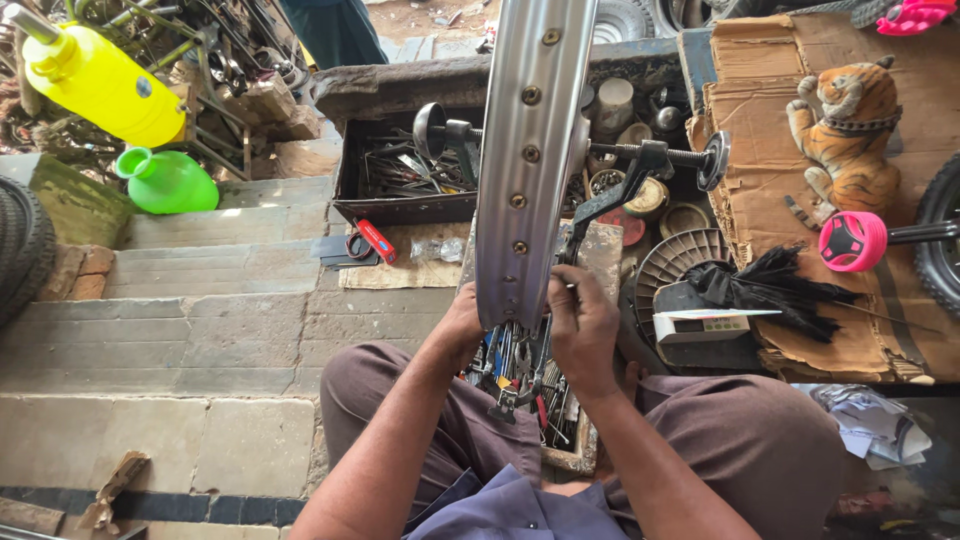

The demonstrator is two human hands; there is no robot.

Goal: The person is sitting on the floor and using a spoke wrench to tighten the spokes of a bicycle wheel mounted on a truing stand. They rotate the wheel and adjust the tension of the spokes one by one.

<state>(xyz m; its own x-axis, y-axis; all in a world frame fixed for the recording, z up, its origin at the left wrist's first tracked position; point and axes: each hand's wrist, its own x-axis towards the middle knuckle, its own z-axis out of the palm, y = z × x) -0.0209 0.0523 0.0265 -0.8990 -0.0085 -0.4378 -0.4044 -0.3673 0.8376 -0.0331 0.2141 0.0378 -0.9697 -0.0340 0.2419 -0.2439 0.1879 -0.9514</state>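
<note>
A shiny metal wheel rim (528, 150) with spoke holes stands upright in a truing stand (640, 175), seen edge-on in the middle. My left hand (462, 322) grips the rim's lower left edge. At the rim's lower right side, my right hand (582, 325) pinches something small and thin that I cannot make out. Under both hands, between my knees, lies a box of mixed hand tools (520, 375).
A dark tray of tools (400, 170) sits behind the rim. Red-handled scissors (370, 240) lie on the stone steps (220, 300). Left: yellow canister (100, 85), green jug (165, 180), tyre (20, 245). Right: cardboard (770, 130), toy tiger (850, 125), pink wheel (853, 241), black umbrella (770, 285).
</note>
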